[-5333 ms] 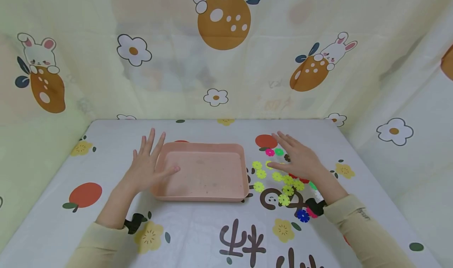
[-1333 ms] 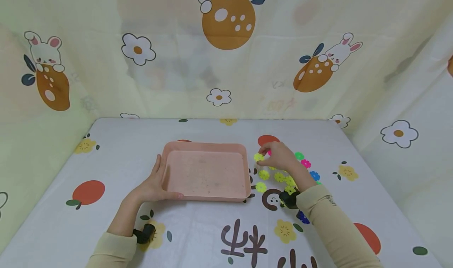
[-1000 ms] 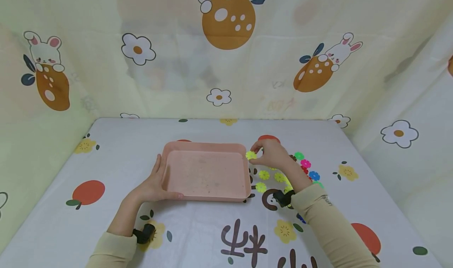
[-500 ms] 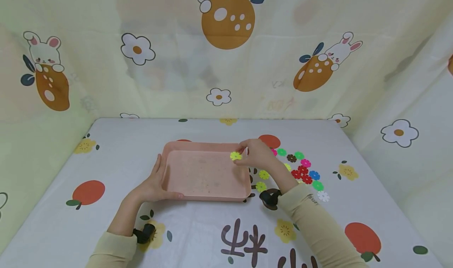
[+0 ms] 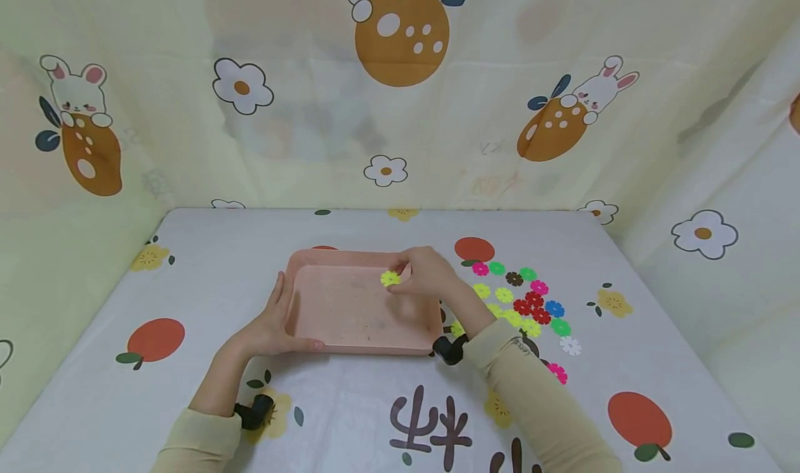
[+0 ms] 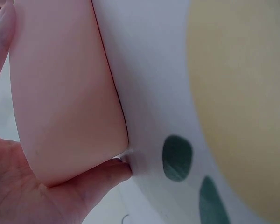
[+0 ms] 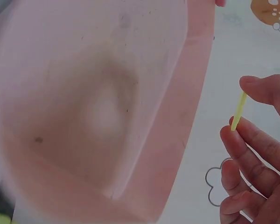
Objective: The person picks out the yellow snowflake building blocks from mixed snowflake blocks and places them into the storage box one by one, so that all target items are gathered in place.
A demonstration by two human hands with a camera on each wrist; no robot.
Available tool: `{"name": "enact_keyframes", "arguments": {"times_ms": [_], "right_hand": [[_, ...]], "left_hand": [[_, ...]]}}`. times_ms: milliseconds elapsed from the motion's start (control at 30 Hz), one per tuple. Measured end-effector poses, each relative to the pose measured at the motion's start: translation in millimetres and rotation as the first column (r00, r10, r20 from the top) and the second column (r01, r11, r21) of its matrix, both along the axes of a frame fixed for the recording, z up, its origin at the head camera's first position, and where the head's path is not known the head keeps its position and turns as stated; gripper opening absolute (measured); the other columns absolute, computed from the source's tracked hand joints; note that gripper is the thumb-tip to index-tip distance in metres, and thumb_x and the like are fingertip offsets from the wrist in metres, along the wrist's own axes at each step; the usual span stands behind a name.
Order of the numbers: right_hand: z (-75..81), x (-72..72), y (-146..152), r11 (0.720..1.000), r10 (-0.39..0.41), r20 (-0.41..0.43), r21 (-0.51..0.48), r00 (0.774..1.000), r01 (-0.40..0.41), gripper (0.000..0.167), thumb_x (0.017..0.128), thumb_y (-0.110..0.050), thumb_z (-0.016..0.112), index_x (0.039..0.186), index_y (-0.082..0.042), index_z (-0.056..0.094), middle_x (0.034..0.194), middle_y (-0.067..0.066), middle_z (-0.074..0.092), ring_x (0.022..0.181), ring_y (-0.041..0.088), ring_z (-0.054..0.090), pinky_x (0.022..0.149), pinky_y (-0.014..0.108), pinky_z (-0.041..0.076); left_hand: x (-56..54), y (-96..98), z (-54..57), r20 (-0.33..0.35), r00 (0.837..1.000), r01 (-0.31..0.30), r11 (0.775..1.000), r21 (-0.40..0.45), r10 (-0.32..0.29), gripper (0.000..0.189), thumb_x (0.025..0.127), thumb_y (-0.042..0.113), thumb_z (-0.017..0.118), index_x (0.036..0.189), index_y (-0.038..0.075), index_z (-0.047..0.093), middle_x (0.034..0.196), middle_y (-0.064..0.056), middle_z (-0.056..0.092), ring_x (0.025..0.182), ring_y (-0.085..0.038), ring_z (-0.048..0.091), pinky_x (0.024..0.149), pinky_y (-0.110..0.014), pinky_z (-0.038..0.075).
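Note:
A shallow pink tray (image 5: 365,306) lies on the table, its inside bare apart from small specks. My left hand (image 5: 269,328) holds the tray's near left corner, thumb along the front side and fingers along the left side. In the left wrist view the tray's outer wall (image 6: 70,93) sits between thumb and fingers. Above the tray, my right hand (image 5: 428,273) pinches a thin yellow flower-shaped piece (image 5: 390,278) by its edges. The right wrist view shows the yellow piece (image 7: 239,111) edge-on between thumb and fingertips, with the tray (image 7: 177,116) beside it.
Right of the tray lie several flower-shaped pieces: yellow (image 5: 503,295), red (image 5: 522,308), green (image 5: 560,327), blue (image 5: 555,309), pink (image 5: 539,288), brown (image 5: 514,279) and white (image 5: 571,346). My right forearm hides part of this group. A printed cloth (image 5: 350,417) covers the table.
My right hand has taken a yellow flower-shaped piece from the group and moved it left over the tray. My left hand, earlier raised with fingers spread, has come to the tray's corner.

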State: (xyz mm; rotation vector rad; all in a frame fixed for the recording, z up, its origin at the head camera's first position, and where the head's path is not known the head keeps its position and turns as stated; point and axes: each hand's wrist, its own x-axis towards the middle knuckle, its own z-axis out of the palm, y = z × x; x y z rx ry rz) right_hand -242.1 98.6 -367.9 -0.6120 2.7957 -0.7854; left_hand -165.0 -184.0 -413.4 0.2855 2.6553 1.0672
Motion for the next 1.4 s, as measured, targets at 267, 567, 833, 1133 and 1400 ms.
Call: {"name": "enact_keyframes", "arguments": {"times_ms": [267, 567, 833, 1133, 1400], "right_hand": [[-2.7, -6.7, -16, 0.996, 0.075, -0.015, 0.051, 0.997, -0.074, 0.025, 0.073, -0.026, 0.076, 0.093, -0.013, 0.069, 0.084, -0.004, 0.062, 0.085, 0.018, 0.055, 0.072, 0.029, 0.044], [-3.9, -14.2, -32, 0.981, 0.01, 0.057, 0.192, 0.998, -0.021, 0.019, 0.074, -0.034, 0.074, 0.09, -0.026, 0.067, 0.084, -0.01, 0.058, 0.081, 0.011, 0.053, 0.068, 0.032, 0.041], [-14.5, -20.3, -44, 0.986, 0.02, 0.109, 0.164, 0.994, -0.038, 0.017, 0.077, -0.028, 0.074, 0.09, -0.022, 0.066, 0.084, -0.004, 0.058, 0.082, 0.014, 0.052, 0.073, 0.029, 0.043], [-22.0, -27.6, -54, 0.994, 0.052, 0.125, 0.09, 0.991, -0.064, 0.015, 0.074, -0.016, 0.074, 0.086, -0.017, 0.064, 0.081, 0.0, 0.058, 0.079, 0.016, 0.051, 0.07, 0.026, 0.044], [-23.6, -25.1, -65, 0.995, 0.025, 0.137, 0.093, 0.99, -0.038, 0.02, 0.073, -0.006, 0.07, 0.09, -0.016, 0.065, 0.085, -0.002, 0.058, 0.082, 0.015, 0.05, 0.072, 0.027, 0.043]], "left_hand": [[-1.3, -1.0, -2.3, -0.001, 1.0, 0.001, 1.0, -0.005, -0.001, 0.134, 0.06, 0.051, 0.08, 0.144, 0.008, -0.016, 0.148, -0.02, -0.021, 0.134, -0.044, -0.006, 0.101, -0.062, 0.017], [-0.7, -0.9, -2.1, -0.001, 1.0, 0.001, 1.0, -0.016, -0.001, 0.134, 0.06, 0.052, 0.08, 0.144, 0.007, -0.015, 0.148, -0.019, -0.021, 0.135, -0.043, -0.006, 0.101, -0.061, 0.017], [0.7, -0.7, 0.4, 0.008, 1.0, 0.0, 1.0, -0.002, 0.0, 0.133, 0.061, 0.05, 0.08, 0.144, 0.007, -0.015, 0.148, -0.02, -0.022, 0.134, -0.045, -0.005, 0.101, -0.062, 0.017], [-0.7, -0.5, -2.8, 0.01, 1.0, 0.004, 1.0, 0.0, -0.004, 0.134, 0.061, 0.05, 0.08, 0.144, 0.011, -0.017, 0.148, -0.019, -0.022, 0.134, -0.045, -0.006, 0.101, -0.062, 0.016], [-1.5, -1.7, -3.0, 0.013, 1.0, 0.004, 1.0, -0.013, -0.004, 0.133, 0.061, 0.052, 0.079, 0.144, 0.012, -0.017, 0.148, -0.017, -0.023, 0.134, -0.044, -0.006, 0.101, -0.062, 0.016]]}}
